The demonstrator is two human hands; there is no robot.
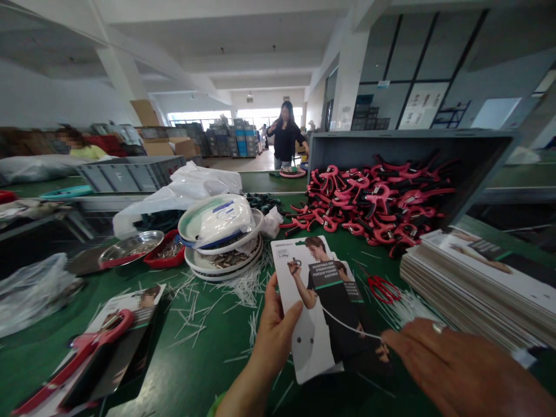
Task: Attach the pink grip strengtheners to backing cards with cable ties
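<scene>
My left hand [278, 327] is closed on a printed packaging card [304, 330], the thumb on its front near the left edge. A second card [346, 272] shows partly behind it. The front card has two small punched holes low down. My right hand [456, 359], a ring on one finger, pinches the end of a thin white plastic tie [351, 329]. The tie's other end reaches the middle of the card; I cannot tell if it passes through a hole. Finished-looking cards bearing a red-and-black hand gripper [93, 347] lie at the left.
A tipped grey crate [482, 168] spills red-and-black hand grippers [373, 200]. A stack of cards [456, 284] stands right, near red scissors [383, 288] and loose white ties [412, 310]. Stacked bowls [191, 263] and a red tray [152, 258] hold small parts. Another person [284, 139] stands across the tables.
</scene>
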